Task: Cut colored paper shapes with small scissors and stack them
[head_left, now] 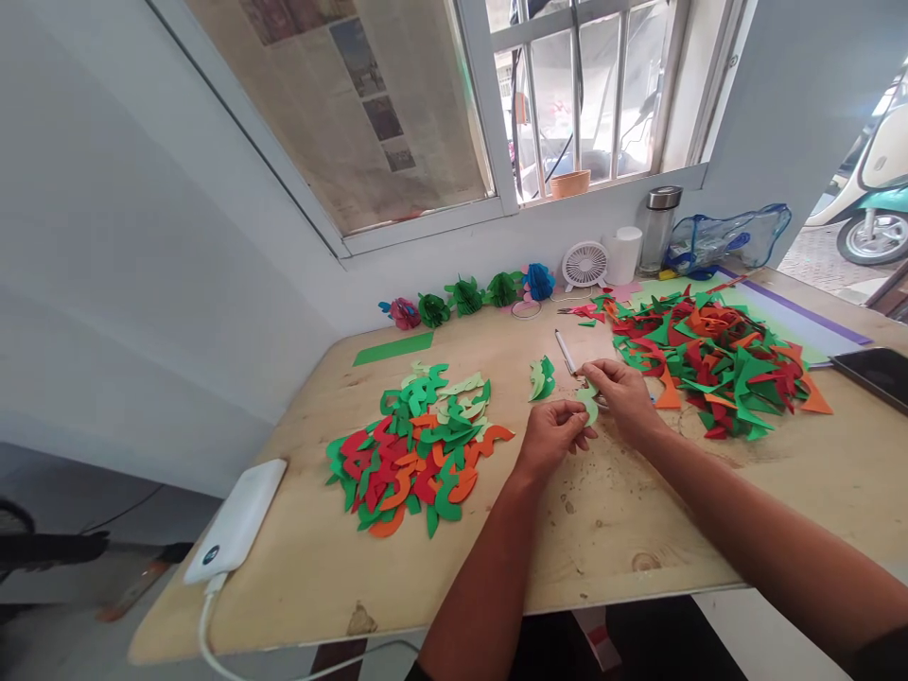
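Observation:
Between my two hands is a small light green paper piece [588, 402], curved in outline. My left hand [555, 435] pinches its lower left side, fingers closed. The fingers of my right hand [619, 397] are closed on its upper end. Part of a small object shows beneath my right hand, too hidden to name. Just left of the hands lie a few green cut pieces [543, 377], and a white pen [566, 351] rests behind them. A pile of curved green, red and orange cutouts [411, 454] spreads to the left.
Paper scraps [716, 355] are heaped at the right, near a black phone [876, 375]. Along the wall stand paper flowers [466, 296], a small fan [585, 266] and a glass bottle [659, 232]. A white power bank [237, 518] with a cable lies at the left edge.

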`<state>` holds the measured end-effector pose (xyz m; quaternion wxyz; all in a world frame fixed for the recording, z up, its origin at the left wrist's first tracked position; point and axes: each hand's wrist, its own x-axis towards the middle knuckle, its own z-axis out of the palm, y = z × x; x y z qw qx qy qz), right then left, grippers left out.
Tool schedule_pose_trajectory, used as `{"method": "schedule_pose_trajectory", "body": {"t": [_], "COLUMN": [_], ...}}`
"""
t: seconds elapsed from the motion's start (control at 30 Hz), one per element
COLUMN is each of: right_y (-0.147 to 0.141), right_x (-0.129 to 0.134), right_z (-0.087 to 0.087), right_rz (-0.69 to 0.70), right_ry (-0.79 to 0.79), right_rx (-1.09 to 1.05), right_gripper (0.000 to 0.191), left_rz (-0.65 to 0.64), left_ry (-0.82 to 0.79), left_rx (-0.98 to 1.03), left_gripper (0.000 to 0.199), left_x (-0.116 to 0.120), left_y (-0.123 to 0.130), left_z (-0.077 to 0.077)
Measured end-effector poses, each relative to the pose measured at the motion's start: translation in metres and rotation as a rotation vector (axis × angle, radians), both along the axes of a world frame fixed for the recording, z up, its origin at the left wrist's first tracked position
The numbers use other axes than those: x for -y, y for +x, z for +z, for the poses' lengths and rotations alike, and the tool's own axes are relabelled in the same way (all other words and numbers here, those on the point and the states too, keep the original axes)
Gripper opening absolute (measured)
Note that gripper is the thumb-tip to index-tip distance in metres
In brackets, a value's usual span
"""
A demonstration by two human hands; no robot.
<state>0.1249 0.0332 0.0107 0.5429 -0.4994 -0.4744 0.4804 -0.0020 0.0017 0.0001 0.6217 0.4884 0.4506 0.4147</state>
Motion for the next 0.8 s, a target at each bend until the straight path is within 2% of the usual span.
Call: {"method": "schedule_pose_trajectory", "body": {"t": [0.27, 0.4, 0.53, 0.67, 0.73, 0.8], "right_y": [0.004, 0.006, 0.007, 0.007, 0.008, 0.009], "right_x": [-0.005, -0.008, -0.009, -0.009, -0.010, -0.011], "right_z": [-0.006, -0.008, -0.010, -0.011, -0.011, -0.011], "right_rz": [0.022, -0.051, -0.049, -0.050, -0.056, -0.055], "right_ry": [0.061, 0.095, 0.082, 0.070, 0.072, 0.078], "right_rx": [0.081, 0.033, -0.012, -0.028, -0.020, -0.008], "right_gripper": [0.036, 0.039, 0.038, 0.039, 0.039, 0.040], "left_rz": [-0.036, 0.087, 0.234, 0.323, 0.411, 0.411], "left_ry": [0.009, 0.025, 0.023, -0.020, 0.030, 0.076], "left_rx": [0.048, 0.021, -0.008, -0.142, -0.285, -0.427], "left_gripper": [0.041, 0.037, 0.030, 0.024, 0.027, 0.025], "left_x": [-0.001, -0.005, -0.019, -0.038, -0.042, -0.039], "left_y": [-0.001, -0.005, -0.012, -0.019, -0.023, -0.029], "left_z": [-0.003, -0.002, 0.003, 0.007, 0.004, -0.001]}}
